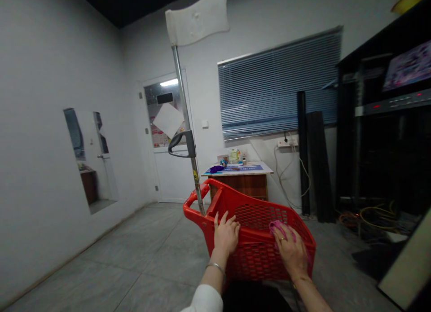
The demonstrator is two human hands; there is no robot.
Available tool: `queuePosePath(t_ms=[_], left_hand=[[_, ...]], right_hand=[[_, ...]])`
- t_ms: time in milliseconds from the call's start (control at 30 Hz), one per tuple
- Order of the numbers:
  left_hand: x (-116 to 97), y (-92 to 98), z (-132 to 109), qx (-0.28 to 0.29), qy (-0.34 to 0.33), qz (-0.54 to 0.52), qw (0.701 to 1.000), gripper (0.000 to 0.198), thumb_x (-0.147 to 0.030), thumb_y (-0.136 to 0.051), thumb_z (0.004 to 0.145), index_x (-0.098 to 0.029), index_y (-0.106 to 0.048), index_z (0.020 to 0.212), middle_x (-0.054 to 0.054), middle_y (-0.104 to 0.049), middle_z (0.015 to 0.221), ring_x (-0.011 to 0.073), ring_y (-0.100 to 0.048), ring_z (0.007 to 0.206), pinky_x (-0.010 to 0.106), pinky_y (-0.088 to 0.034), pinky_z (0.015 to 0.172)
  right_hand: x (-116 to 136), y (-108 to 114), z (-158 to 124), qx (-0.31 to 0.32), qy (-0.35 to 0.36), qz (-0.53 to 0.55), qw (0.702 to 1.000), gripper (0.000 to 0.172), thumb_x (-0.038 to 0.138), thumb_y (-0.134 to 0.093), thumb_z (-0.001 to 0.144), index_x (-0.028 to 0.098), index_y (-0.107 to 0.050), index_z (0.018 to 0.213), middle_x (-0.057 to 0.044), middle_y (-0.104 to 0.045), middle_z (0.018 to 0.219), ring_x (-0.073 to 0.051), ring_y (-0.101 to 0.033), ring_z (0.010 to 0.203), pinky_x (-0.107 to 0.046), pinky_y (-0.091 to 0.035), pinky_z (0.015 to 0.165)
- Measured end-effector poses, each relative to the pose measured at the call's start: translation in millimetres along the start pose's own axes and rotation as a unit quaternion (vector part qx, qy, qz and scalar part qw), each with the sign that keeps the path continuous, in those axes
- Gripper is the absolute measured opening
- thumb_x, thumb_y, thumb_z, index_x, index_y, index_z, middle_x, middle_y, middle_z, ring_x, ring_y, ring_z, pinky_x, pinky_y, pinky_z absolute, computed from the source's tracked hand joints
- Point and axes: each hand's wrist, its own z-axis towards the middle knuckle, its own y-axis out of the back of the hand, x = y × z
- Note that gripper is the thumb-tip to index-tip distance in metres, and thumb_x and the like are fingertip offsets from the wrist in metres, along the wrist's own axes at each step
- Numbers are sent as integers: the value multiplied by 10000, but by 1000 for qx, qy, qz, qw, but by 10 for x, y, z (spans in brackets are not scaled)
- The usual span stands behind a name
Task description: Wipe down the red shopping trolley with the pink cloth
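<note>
A red plastic shopping cart [256,262] with perforated sides stands right in front of me. My left hand [226,233] rests on its near rim toward the handle end, fingers spread and holding nothing. Farther right along the same rim, my right hand [292,251] has its fingers wrapped over a pink cloth [282,228], pressed against the cart's edge. A metal pole [182,92] rises from the handle end of the cart. It carries a grey grip [183,144] partway up and a white flag-shaped panel [198,19] at its top.
Behind the cart is a small desk [239,186] with a purple cloth [216,169] and several bottles on top. A white door [171,177] is at the back, a mirror [90,168] on the left wall. At right stand a black rack [377,168] and loose cables [373,215].
</note>
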Motion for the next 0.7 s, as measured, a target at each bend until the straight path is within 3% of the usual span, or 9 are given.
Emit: queuePosePath(t_ms=[100, 267, 367, 433, 600, 700], left_hand=[[-16, -14, 4, -6, 3, 1, 1000, 277, -301, -454, 982, -318, -726, 929, -46, -691, 1216, 243, -454, 1329, 600, -139, 1167], [-15, -6, 9, -5, 7, 3, 1000, 270, -303, -465, 975, -321, -726, 909, -53, -692, 1213, 245, -459, 1324, 604, -141, 1165], [-3, 26, 3, 1, 1, 0, 1000, 285, -305, -449, 981, -324, -728, 924, -44, -689, 1220, 244, -457, 1327, 601, -145, 1166], [3, 48, 0, 7, -1, -5, 1000, 288, -302, -446, 981, -325, -729, 933, -39, -690, 1219, 243, -460, 1324, 597, -146, 1167], [-7, 33, 3, 11, 7, -8, 1000, 293, -301, -443, 979, -323, -732, 934, -36, -688, 1221, 246, -470, 1313, 595, -135, 1170], [-27, -15, 5, 7, 9, -2, 1000, 310, -312, -431, 981, -317, -734, 916, -38, -690, 1217, 251, -460, 1318, 598, -117, 1175]], right_hand=[[46, -17, 16, -20, -16, 11, 1000, 281, 305, -461, 953, 277, -689, 1115, -26, -655, 1219, -192, -515, 1121, -369, -402, 989], [685, -56, 181, -14, -5, 49, 999, 260, 298, -516, 935, 287, -677, 1139, -2, -645, 1248, -199, -505, 1141, -350, -399, 996], [848, -50, 217, -3, -1, 70, 998, 298, 279, -507, 936, 301, -648, 1197, -1, -629, 1278, -207, -502, 1157, -361, -391, 1008], [733, -34, 181, 14, 14, 67, 998, 323, 279, -500, 935, 316, -628, 1229, 7, -616, 1298, -210, -502, 1155, -362, -399, 996], [125, -26, 17, 22, 16, 40, 999, 300, 331, -484, 932, 303, -659, 1175, -9, -613, 1292, -212, -502, 1136, -380, -410, 986], [65, -55, 23, -16, -8, 48, 999, 298, 322, -444, 943, 250, -694, 1087, -51, -639, 1217, -208, -509, 1115, -394, -419, 974]])
